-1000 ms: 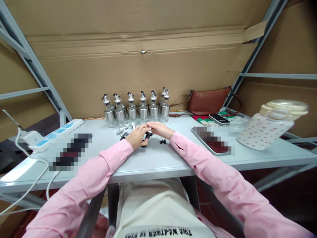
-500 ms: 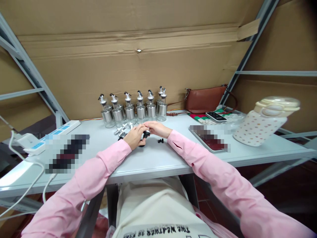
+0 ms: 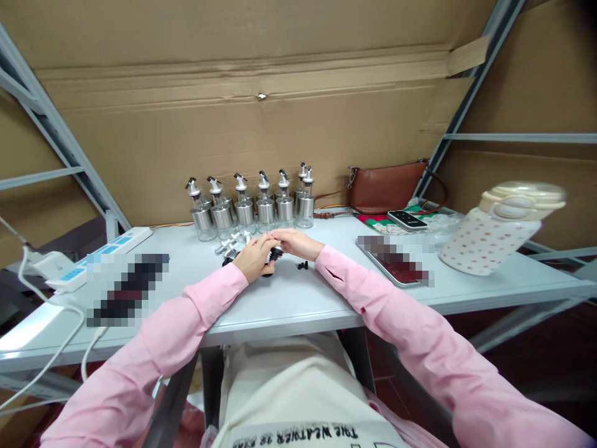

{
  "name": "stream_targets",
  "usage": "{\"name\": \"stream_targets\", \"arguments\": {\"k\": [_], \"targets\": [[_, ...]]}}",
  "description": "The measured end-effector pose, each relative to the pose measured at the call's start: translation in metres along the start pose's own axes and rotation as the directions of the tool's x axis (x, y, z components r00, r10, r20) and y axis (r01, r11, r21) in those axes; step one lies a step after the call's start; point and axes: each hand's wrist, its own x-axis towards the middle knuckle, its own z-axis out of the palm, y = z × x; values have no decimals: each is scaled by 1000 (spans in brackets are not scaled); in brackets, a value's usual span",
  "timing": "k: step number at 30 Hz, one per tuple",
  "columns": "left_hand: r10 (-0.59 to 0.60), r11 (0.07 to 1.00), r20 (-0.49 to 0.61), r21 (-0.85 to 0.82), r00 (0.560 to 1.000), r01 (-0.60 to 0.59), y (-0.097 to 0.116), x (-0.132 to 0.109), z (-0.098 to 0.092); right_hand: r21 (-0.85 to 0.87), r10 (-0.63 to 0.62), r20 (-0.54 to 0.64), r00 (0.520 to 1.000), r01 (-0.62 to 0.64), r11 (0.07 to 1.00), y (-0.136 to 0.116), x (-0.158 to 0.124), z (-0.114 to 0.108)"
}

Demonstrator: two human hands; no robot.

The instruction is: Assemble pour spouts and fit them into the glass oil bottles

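Note:
My left hand is closed around a small black-and-silver pourer spout, held just above the table in front of me. My right hand meets it from the other side, its fingertips closed at the top of the spout and touching the left fingers. Both hands cover much of the piece. Beside the right wrist lie several small black caps. Silvery spout parts are piled behind my left hand, and black pieces show beside it, partly hidden.
Glass-and-steel oil bottles with pourer tops line the back of the table. To the right are a phone, a brown bag, a small remote-like device and a dotted bottle. A power strip and blurred dark device lie left.

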Motion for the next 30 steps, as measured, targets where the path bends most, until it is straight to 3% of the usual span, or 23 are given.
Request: {"name": "stream_targets", "arguments": {"k": [17, 24, 30], "targets": [[-36, 999, 42, 14, 998, 35, 3, 2, -6, 18, 25, -10, 1000, -24, 1000, -5, -5, 3], [-49, 998, -105, -45, 993, 44, 0, -1, -8, -5, -3, -23, 1000, 3, 1000, -11, -9, 4], [-113, 992, -97, -59, 989, 108, -1, 0, -9, -8, -19, -64, 998, 18, 1000, -12, -8, 4]]}}
